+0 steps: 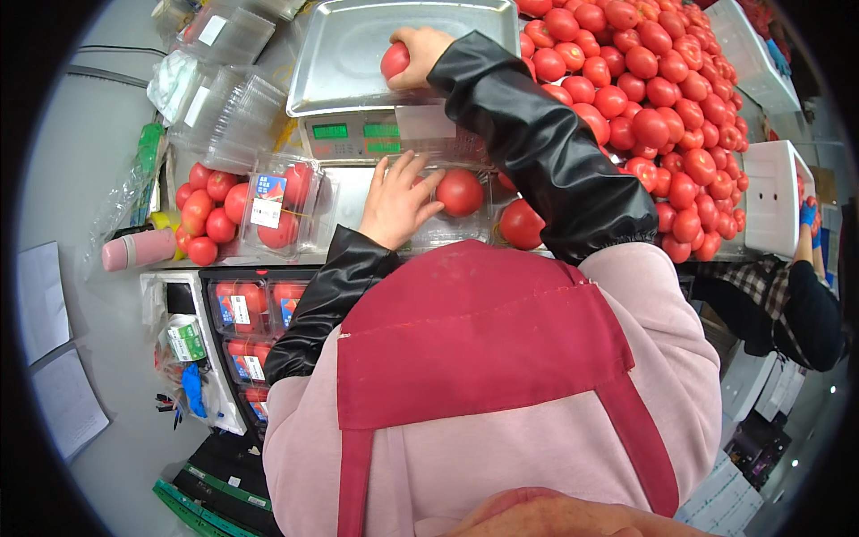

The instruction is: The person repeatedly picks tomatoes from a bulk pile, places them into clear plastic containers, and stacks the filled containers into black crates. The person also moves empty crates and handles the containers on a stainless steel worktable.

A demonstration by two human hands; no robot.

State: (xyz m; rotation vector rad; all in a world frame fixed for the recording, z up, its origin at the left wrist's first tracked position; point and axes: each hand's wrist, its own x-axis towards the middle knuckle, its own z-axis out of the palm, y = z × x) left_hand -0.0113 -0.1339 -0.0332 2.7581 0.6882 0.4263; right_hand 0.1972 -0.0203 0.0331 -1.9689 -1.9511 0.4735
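Observation:
My right hand (423, 59) has its fingers around a red tomato (395, 60) over the metal pan (362, 27) of a digital scale; whether the tomato touches the pan I cannot tell. Below the scale's display panel (347, 142), my left hand (396, 205) is spread palm down, its fingers apart. Those fingertips reach a clear plastic box (436, 235) with a large tomato (460, 192) in it; a second tomato there is mostly hidden by the fingers. Another tomato (521, 224) lies farther right, partly covered by my right sleeve.
A closed, labelled clamshell of tomatoes (278, 208) stands left, beside loose tomatoes (208, 208) and a pink bottle (141, 248). Stacked empty clamshells (228, 114) are behind. A large tomato heap (658, 127) fills the right. Packed boxes (241, 305) sit in a black crate. A blue-gloved co-worker's hand (809, 213) works at a foam box (770, 198).

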